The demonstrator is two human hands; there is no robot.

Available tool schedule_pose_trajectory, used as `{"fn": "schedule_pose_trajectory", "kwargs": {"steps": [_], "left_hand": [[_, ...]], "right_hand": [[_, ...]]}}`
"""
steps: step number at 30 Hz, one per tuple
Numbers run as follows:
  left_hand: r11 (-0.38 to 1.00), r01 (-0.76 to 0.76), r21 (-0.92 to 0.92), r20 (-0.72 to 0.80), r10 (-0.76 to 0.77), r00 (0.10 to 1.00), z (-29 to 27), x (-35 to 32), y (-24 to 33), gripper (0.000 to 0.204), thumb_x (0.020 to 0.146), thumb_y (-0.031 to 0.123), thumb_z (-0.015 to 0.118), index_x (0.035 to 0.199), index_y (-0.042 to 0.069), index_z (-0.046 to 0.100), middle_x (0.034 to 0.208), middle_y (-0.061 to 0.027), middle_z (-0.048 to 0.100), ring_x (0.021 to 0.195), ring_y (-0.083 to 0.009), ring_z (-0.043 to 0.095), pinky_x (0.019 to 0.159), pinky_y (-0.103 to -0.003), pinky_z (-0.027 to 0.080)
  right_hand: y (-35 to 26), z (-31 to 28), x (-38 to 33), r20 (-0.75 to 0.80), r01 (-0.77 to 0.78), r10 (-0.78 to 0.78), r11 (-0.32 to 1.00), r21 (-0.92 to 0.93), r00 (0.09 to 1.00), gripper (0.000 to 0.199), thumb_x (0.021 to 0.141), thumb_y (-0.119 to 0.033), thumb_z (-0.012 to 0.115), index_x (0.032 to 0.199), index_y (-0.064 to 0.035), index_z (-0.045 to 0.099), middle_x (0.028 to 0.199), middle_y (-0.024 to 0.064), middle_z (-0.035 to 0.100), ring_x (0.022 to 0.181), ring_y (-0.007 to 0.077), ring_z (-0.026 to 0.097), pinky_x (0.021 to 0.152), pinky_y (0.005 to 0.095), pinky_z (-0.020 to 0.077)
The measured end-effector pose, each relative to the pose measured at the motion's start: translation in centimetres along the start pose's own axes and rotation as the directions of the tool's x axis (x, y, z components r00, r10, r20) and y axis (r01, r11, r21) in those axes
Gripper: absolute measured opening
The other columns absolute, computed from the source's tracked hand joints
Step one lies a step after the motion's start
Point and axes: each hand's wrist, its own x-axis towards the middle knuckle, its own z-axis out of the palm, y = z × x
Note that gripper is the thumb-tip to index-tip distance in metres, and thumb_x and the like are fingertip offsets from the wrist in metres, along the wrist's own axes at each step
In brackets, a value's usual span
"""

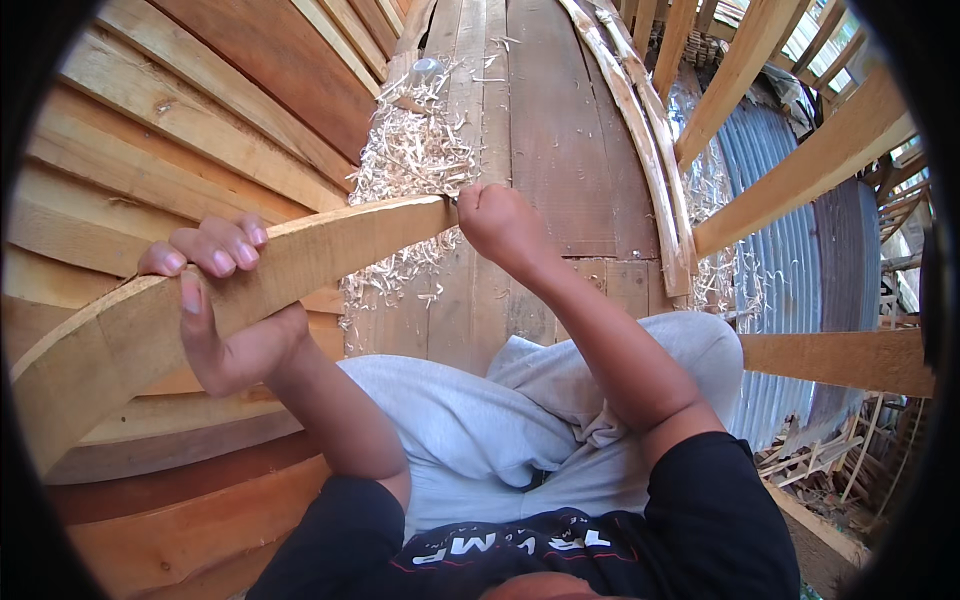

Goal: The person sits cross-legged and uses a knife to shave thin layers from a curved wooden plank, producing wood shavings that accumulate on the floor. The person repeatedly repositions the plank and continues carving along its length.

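Holding a plank (330, 245); cup (427, 67) by shavings (415, 150), contents unclear.

Planks (200, 125) and beam (340, 245) left; posts (805, 172) right; shavings (415, 150) on floorboards (550, 130) between.

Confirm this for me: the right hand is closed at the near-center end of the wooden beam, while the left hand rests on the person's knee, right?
Not quite: the left hand is on the wooden beam, fingers over its upper edge, not on the knee. The head view shows this. The right hand is as you said.
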Motion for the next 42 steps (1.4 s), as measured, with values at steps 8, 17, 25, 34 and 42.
{"fn": "schedule_pose_trajectory", "kwargs": {"steps": [8, 17, 25, 34, 42], "left_hand": [[0.999, 0.004, 0.04, -0.092, 0.0, 0.996, 1.1, -0.1, 0.1, 0.02, 0.087, 0.013, 0.05, 0.106, 0.009, 0.046, 0.083, -0.0072, 0.052, 0.076, -0.0184, 0.05, 0.077, -0.039, 0.04], [1.0, -0.024, 0.014, -0.07, 0.025, 0.997, 0.9, 0.0, 0.2, 0.024, 0.084, 0.009, 0.05, 0.108, 0.009, 0.046, 0.082, -0.0083, 0.053, 0.076, -0.0185, 0.051, 0.076, -0.038, 0.041], [0.996, 0.023, 0.083, -0.362, 0.009, 0.932, -0.4, 0.3, 0.1, 0.022, 0.081, 0.006, 0.054, 0.103, 0.009, 0.047, 0.079, -0.0064, 0.048, 0.077, -0.0179, 0.047, 0.08, -0.038, 0.041], [0.989, 0.029, 0.146, -0.446, 0.04, 0.894, -0.2, 0.7, -0.4, 0.026, 0.081, 0.004, 0.054, 0.105, 0.007, 0.045, 0.081, -0.0072, 0.051, 0.078, -0.0183, 0.049, 0.08, -0.038, 0.042], [0.695, 0.434, 0.574, -0.549, -0.067, 0.833, 1.3, 0.9, 2.5, 0.05, 0.088, 0.013, 0.059, 0.131, -0.008, 0.044, 0.111, -0.0141, 0.056, 0.107, -0.0229, 0.055, 0.097, -0.038, 0.044]], "right_hand": [[0.3, -0.6, -1.3, 0.05, 0.124, -0.12, 0.988, -0.096, 0.992, 0.053, 0.097, -0.032, 0.032, 0.079, 0.0037, 0.067, 0.086, 0.0326, 0.064, 0.085, 0.0464, 0.064, 0.077, 0.052, 0.0505], [-2.9, -1.3, -1.3, 0.111, 0.022, -0.019, 1.0, -0.019, 0.994, 0.053, 0.097, -0.032, 0.03, 0.092, 0.0063, 0.067, 0.093, 0.0343, 0.063, 0.091, 0.0495, 0.062, 0.087, 0.0532, 0.0476], [1.0, 1.3, 0.5, 0.045, -0.083, 0.086, 0.995, -0.064, 0.995, 0.052, 0.097, -0.033, 0.03, 0.096, 0.0045, 0.067, 0.098, 0.0317, 0.064, 0.096, 0.0495, 0.061, 0.09, 0.0532, 0.0469], [7.5, 1.6, 3.5, 0.148, 0.05, 0.009, 0.922, -0.384, 0.989, 0.04, 0.095, -0.024, 0.036, 0.106, 0.0019, 0.064, 0.107, 0.0276, 0.064, 0.096, 0.0446, 0.063, 0.085, 0.0527, 0.0492], [0.3, 2.7, -0.7, 0.119, 0.195, -0.206, 0.976, 0.096, 0.971, 0.055, 0.09, -0.051, 0.061, 0.116, -0.0022, 0.058, 0.068, 0.019, 0.065, 0.073, 0.0346, 0.067, 0.068, 0.0431, 0.0507]]}}
